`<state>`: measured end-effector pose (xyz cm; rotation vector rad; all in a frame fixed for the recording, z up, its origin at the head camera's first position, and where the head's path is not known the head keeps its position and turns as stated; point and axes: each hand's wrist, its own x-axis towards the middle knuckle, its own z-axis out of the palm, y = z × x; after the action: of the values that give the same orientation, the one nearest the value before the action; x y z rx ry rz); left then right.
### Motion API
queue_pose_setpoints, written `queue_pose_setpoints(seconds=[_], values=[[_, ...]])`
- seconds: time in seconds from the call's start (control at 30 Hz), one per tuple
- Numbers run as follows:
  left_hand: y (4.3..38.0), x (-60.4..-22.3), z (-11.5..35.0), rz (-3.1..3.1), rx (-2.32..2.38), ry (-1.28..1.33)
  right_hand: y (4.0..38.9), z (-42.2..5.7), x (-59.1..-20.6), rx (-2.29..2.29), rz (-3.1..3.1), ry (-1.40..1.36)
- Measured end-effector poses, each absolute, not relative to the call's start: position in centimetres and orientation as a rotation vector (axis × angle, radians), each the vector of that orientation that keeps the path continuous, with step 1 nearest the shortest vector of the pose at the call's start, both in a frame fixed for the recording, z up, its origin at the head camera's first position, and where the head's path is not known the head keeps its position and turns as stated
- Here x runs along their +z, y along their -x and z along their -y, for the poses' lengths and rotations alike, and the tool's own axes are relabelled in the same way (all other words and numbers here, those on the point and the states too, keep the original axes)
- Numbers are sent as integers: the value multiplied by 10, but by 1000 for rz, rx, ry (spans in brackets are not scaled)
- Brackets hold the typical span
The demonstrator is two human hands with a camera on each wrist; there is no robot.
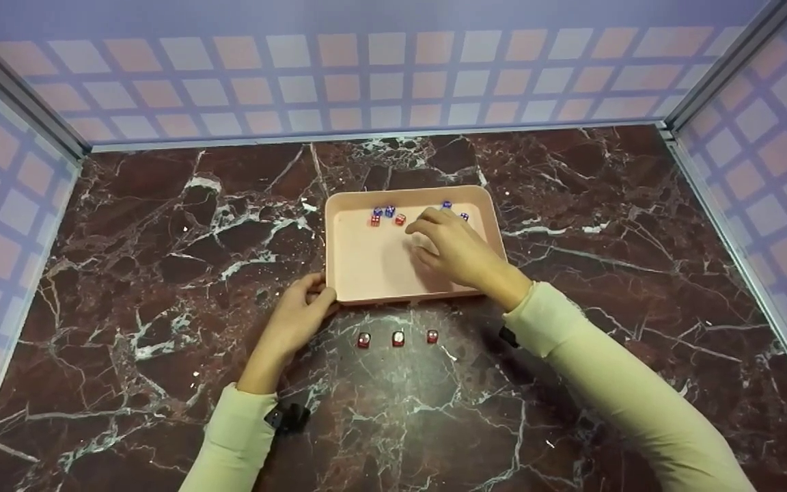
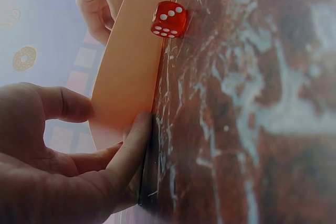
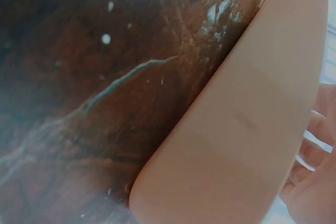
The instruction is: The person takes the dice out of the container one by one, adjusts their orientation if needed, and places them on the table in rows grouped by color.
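A shallow, pale peach tray [image 1: 380, 273] lies on the marble-patterned surface. My left hand [image 1: 301, 311] holds its near left corner; in the left wrist view one fingertip meets the rim while other fingers [image 2: 131, 145] press the outer wall low down. Over the tray's right half hovers my right hand [image 1: 458, 249], fingers loosely bent, thumb apart from the index finger, no die showing between them. Red dice [image 1: 400, 219] and blue dice [image 1: 390, 211] lie near the tray's far wall, with another blue die [image 1: 464, 216] beyond the right hand. The right wrist view shows mostly the tray's outer wall [image 3: 226, 129].
Three red dice stand spaced in a row before the tray: a left die [image 1: 364, 339], a middle die [image 1: 398, 338] and a right die [image 1: 432, 336]. Checkered panels [image 1: 359, 85] wall the surface at the back and both sides.
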<state>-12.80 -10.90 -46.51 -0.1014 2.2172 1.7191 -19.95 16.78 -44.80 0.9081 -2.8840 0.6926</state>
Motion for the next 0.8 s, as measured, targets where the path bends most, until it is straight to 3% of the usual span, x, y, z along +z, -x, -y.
queue_pose_setpoints(seconds=[0.8], values=[[128,-467,110,-2242,1713,105,214,-154,-462,511,3091,-818]])
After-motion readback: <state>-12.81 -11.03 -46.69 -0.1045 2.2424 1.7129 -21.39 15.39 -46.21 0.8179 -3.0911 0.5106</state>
